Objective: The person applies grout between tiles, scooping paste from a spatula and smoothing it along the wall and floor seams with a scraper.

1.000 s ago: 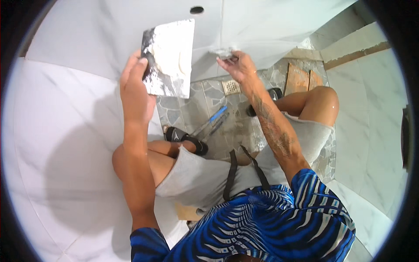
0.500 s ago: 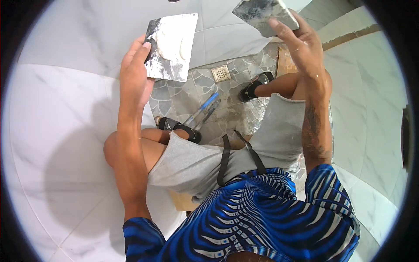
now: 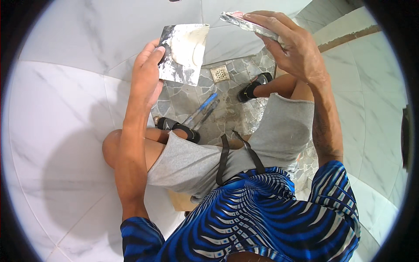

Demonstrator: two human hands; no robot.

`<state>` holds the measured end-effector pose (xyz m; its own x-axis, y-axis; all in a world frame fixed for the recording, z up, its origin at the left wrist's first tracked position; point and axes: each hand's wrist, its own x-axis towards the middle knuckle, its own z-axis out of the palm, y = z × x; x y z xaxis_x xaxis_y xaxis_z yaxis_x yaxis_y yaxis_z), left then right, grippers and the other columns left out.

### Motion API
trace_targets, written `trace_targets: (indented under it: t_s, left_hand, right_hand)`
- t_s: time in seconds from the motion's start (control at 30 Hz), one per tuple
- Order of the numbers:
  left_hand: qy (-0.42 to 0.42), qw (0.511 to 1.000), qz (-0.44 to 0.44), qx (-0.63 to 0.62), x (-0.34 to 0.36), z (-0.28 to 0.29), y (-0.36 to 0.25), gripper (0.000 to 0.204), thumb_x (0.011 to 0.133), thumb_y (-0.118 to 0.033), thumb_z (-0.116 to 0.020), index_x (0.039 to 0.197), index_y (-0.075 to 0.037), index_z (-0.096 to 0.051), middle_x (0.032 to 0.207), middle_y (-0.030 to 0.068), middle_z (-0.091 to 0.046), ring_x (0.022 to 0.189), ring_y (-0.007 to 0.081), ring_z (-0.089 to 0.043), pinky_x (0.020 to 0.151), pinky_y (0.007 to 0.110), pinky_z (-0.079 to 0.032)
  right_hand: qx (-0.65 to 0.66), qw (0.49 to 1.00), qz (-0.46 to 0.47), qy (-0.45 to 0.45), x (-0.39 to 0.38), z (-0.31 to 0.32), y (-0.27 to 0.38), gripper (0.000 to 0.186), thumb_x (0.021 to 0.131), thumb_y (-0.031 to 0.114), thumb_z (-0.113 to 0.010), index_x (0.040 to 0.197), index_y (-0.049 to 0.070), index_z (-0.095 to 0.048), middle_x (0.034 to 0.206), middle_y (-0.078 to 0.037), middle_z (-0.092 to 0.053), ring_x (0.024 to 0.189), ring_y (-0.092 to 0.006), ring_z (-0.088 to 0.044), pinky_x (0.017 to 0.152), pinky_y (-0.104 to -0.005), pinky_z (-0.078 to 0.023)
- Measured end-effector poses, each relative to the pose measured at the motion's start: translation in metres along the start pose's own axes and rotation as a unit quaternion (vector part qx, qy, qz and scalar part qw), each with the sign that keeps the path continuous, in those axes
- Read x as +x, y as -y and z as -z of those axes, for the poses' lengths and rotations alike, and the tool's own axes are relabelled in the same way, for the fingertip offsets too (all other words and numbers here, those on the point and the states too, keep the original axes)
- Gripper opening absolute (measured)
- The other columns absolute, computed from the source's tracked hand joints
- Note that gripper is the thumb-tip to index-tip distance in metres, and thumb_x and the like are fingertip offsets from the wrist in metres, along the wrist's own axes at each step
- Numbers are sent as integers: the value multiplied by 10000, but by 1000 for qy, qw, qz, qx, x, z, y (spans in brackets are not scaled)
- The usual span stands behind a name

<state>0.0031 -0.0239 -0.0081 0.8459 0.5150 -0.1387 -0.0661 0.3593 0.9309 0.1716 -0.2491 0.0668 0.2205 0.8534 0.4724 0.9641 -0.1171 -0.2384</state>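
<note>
My left hand [image 3: 147, 70] grips the left edge of a flat dark plate [image 3: 165, 43], its thumb on top. White paste [image 3: 185, 50] lies thick over much of the plate's face, with smears toward its lower edge. Up and to the right, my right hand [image 3: 301, 52] is closed round a thin flat slab [image 3: 251, 25] smeared with white paste. The slab is seen nearly edge-on, with a reddish patch by my fingers; its exact kind cannot be made out. A gap separates the slab from the plate. Paste spots mark my right fingers.
Marbled white wall tiles [image 3: 56, 109] rise on the left, ahead and on the right. Below my hands, the stone-patterned floor [image 3: 183, 102] has a square drain [image 3: 220, 74]. A long blue and grey object [image 3: 205, 105] lies between my feet, near a black shoe [image 3: 255, 87].
My left hand has shifted the plate slightly right and down. My right hand has turned over, tilting the slab from face-on to nearly edge-on and bringing it a little left.
</note>
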Motion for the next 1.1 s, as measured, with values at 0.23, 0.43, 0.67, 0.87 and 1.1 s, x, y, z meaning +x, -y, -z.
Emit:
trace_targets:
  t_s: [0.23, 0.43, 0.67, 0.87, 1.1]
  left_hand:
    - [-15, 1000, 13, 6, 0, -1, -3, 305, 956, -85, -384, 1221, 29, -480, 1018, 113, -625, 892, 152, -629, 778, 303, -531]
    - [-19, 1000, 10, 10, 1, -3, -4, 287, 957, -83, -378, 1201, 28, -482, 1010, 109, -626, 878, 148, -631, 761, 304, -537]
    - [-6, 1000, 10, 13, 2, -1, -2, 285, 958, -81, -376, 1195, 32, -488, 1004, 108, -627, 876, 145, -629, 761, 301, -534]
    - [-2, 1000, 10, 15, 2, 0, 0, 298, 959, -90, -384, 1204, 47, -484, 1005, 115, -627, 864, 139, -625, 759, 291, -524]
    - [2, 1000, 9, 7, 2, 2, 0, 290, 953, -81, -396, 1199, 39, -493, 1005, 109, -626, 871, 139, -623, 768, 285, -521]
  right_hand:
    - [-25, 1000, -7, -6, -6, -9, -4, 406, 828, 41, -623, 1220, 142, -591, 1202, -64, -599, 1037, -254, -607, 866, -346, -518]
    - [4, 1000, -29, -2, -4, -6, -1, 397, 840, 57, -627, 1224, 149, -584, 1197, -62, -602, 1027, -258, -613, 865, -347, -530]
    - [-5, 1000, -13, -4, -5, -11, -4, 402, 836, 51, -628, 1222, 155, -584, 1189, -63, -604, 993, -255, -628, 832, -342, -547]
    - [-15, 1000, -2, -8, -5, -12, -5, 412, 836, 54, -629, 1231, 159, -580, 1190, -57, -604, 1001, -256, -624, 832, -344, -544]
    - [20, 999, -28, 4, -3, -12, 0, 401, 840, 29, -613, 1224, 142, -582, 1188, -63, -602, 1015, -259, -612, 837, -336, -528]
